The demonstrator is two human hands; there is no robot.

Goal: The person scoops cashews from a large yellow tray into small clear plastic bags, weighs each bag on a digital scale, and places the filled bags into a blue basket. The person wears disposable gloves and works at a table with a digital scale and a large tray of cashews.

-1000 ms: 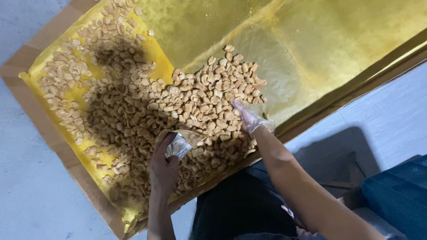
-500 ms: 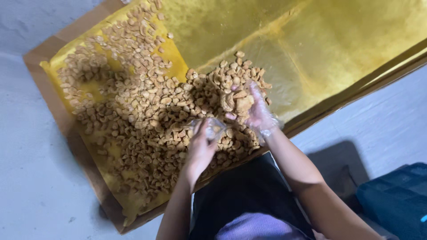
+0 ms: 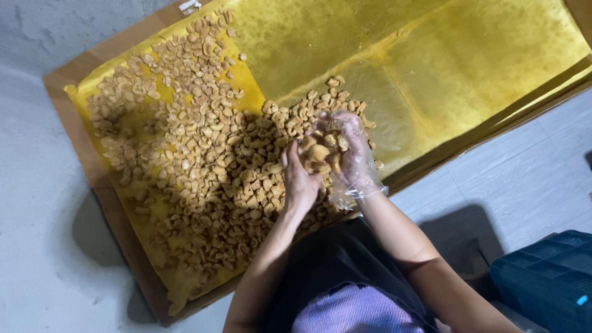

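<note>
Head view: handful of fried snack pieces (image 3: 320, 151) cupped between hands above yellow sheet (image 3: 431, 80). Gloved right hand (image 3: 351, 148) fingers curled around pieces; bare left hand (image 3: 300, 179) pressed alongside. Best keep palms close, prevent spills onto sheet.

Head camera looking steeply down over the person's own arms.

The single view is sitting above the person and facing almost straight down, tilting slightly so the cardboard tray (image 3: 74, 132) is running diagonally from the lower left to the upper right of the frame. It is hanging close enough that both forearms are entering from the bottom edge, meeting near the centre, while grey floor (image 3: 37, 259) is filling the left side and the lower right corner. No second view is sharing the scene.
</note>
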